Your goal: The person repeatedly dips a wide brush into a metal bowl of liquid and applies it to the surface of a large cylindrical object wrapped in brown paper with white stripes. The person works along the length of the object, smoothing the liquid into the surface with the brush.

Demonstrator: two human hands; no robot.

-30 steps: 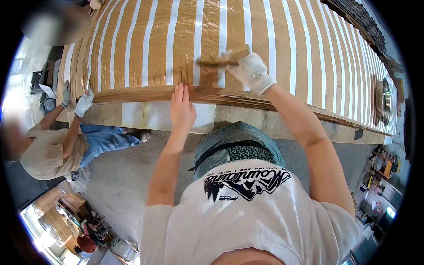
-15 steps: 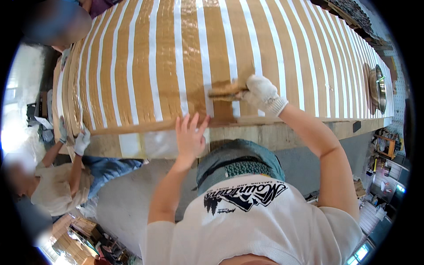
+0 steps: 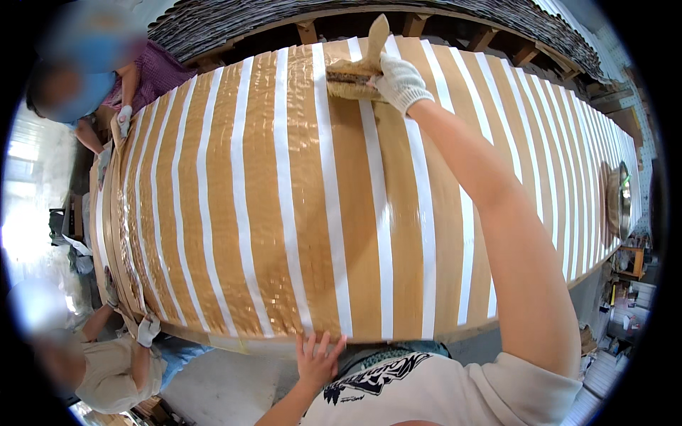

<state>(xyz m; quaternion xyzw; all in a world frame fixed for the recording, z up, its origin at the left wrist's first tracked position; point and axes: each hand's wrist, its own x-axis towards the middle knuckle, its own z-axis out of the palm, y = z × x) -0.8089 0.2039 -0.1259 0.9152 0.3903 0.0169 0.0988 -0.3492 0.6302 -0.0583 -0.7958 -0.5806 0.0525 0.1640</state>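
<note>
A long table is covered with overlapping brown sheets (image 3: 305,199) whose white edges show as stripes. My right hand (image 3: 403,82), in a white knitted glove, grips a wide flat brush (image 3: 352,84) with a pale wooden handle. Its bristles rest on the sheets near their far edge, and the arm is stretched across the stripes. My bare left hand (image 3: 318,361) lies at the near edge, fingers apart with their tips on the brown sheet. To the left the surface looks glossy and wrinkled; farther right it is mostly matt.
Two co-workers stand at the left end, their gloved hands (image 3: 148,330) on the stack's edge. A shiny metal bowl (image 3: 624,200) sits at the right end. Beyond the far edge lies a long stack of dark-edged sheets (image 3: 341,32) on wooden supports.
My right hand has carried the brush from near the close edge to the far edge. My left hand stays at the near edge. The view has shifted toward the far side.
</note>
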